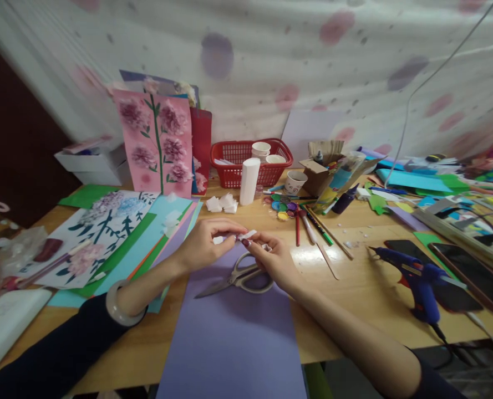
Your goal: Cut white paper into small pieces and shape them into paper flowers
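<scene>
Both my hands meet over a purple paper sheet [233, 332] on the wooden table. My left hand [207, 241] and my right hand [273, 257] each pinch one end of a small white piece of paper [247, 235], fingers closed on it. Grey-handled scissors [240, 279] lie shut on the purple sheet just under my right hand. A pale bangle [119, 307] sits on my left wrist.
A blue glue gun [416, 280] stands at the right beside dark phones [466, 277]. A red basket [250, 158] with cups, a white roll [249, 180], folded white paper bits [222, 204], pens [313, 227] and paint pots lie behind. Flower artworks [157, 144] and coloured sheets [117, 244] fill the left.
</scene>
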The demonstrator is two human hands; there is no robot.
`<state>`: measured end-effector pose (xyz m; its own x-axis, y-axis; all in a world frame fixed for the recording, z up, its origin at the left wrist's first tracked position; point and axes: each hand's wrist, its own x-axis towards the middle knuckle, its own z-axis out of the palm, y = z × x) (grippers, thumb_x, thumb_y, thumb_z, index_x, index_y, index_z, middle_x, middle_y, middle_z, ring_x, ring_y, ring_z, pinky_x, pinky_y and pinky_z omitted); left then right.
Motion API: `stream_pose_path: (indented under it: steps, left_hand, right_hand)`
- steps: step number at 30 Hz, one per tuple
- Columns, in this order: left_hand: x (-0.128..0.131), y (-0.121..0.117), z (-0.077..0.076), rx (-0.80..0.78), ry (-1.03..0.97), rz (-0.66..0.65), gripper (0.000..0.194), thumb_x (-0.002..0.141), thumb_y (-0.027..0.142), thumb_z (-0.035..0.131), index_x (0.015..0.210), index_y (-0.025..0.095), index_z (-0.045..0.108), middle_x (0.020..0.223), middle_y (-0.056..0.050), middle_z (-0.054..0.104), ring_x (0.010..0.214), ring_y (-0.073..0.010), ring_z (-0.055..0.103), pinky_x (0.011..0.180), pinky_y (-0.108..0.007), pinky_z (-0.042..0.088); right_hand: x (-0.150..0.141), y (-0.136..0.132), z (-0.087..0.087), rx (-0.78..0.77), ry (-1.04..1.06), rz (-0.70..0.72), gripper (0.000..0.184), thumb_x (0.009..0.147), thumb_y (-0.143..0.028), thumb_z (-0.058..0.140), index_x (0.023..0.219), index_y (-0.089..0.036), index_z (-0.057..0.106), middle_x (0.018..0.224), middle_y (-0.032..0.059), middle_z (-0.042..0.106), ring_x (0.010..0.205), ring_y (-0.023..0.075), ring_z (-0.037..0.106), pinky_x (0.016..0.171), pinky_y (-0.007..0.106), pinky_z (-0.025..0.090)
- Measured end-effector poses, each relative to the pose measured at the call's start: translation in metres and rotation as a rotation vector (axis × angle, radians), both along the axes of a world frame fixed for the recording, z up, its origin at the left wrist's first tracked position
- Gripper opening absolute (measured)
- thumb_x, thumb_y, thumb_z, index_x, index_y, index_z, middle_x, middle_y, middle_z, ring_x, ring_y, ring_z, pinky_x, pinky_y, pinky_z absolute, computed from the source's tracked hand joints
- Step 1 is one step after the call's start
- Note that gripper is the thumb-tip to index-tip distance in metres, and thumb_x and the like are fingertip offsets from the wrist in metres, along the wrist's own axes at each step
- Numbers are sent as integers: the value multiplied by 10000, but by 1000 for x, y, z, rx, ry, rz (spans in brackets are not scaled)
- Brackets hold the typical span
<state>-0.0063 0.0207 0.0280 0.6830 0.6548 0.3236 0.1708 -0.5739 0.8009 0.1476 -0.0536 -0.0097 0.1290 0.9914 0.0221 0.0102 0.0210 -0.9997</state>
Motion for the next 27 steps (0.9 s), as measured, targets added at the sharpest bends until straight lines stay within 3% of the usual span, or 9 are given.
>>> stream_pose_path:
  steps: [10,16,27]
  left_hand:
    - [0,10,-6,-204,-17,124,207,771,283,595,881,153,712,911,-70,729,820,-198,670,743,-296,534]
    - [0,5,-3,-179,19,79,217,757,326,616,882,184,720,898,-56,729,793,-190,664,706,-284,536]
    - [-1,9,-3,-202,-14,181,197,748,292,615,848,151,709,860,-59,730,760,-187,666,670,-270,520]
  right_hand:
    - [0,-1,0,-20,-13,-10,288,746,-458,625,768,-170,615,485,-69,395,401,56,312,390,206,192]
    - [0,-1,1,-31,-3,-8,287,744,-460,625,776,-175,620,468,-71,365,397,59,293,383,206,182]
    - [0,1,-3,-34,7,-26,311,733,-475,628,794,-170,611,465,-81,373,387,56,288,391,210,172]
